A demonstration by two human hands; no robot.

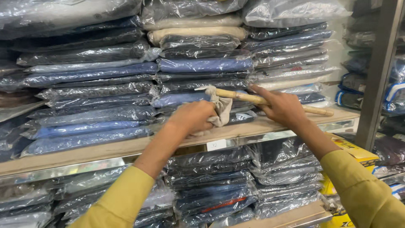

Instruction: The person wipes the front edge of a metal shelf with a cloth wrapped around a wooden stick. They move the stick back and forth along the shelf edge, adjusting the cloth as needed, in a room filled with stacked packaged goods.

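Landmark: the wooden shelf board (126, 147) that runs across the view, rising slightly toward the right.

Above the board's left part stand stacks of folded clothes in clear plastic bags (93, 90), mostly blue and grey. No hand touches these.

At the board's middle, the left hand (195, 118) is closed in a fist around a bunched beige cloth (221, 110). The cloth sits just above the board's front edge and is wrapped about the near end of a wooden stick (247, 97).

The stick lies above the board, in front of the middle stacks. Its long axis runs nearly level, from the cloth at its left end down slightly to a bare tip (325, 112) at the right. It lies to the right of the left hand's grip.

Above the board's right part, the right hand (282, 106) lies over the stick near its middle, fingers curled on it and forefinger stretched leftward along the shaft toward the cloth. Whether the grip closes fully underneath cannot be told. The two hands are near each other, the left one at the cloth end.

Below the board are further bagged clothes (219, 181), and to their right a yellow box (354, 152).
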